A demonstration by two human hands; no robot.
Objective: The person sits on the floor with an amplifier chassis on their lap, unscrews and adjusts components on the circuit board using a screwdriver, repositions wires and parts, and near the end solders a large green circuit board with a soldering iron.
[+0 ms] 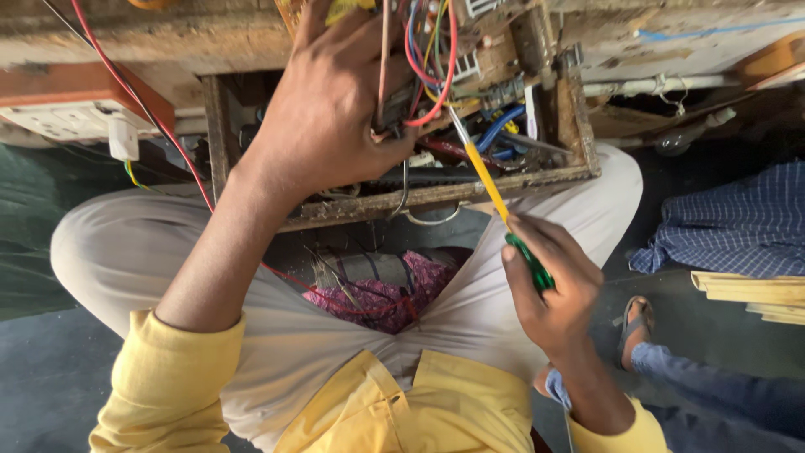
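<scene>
two hands work at one open wooden box full of coloured wires. the left hand is closed around a bundle of those wires and some small part inside the box, and it is the nearer hand to them. the right hand grips one screwdriver by its green handle. its yellow shaft runs up and to the left from this hand, and the tip reaches the wires just beside the left fingers. one red cable hangs across the lap.
</scene>
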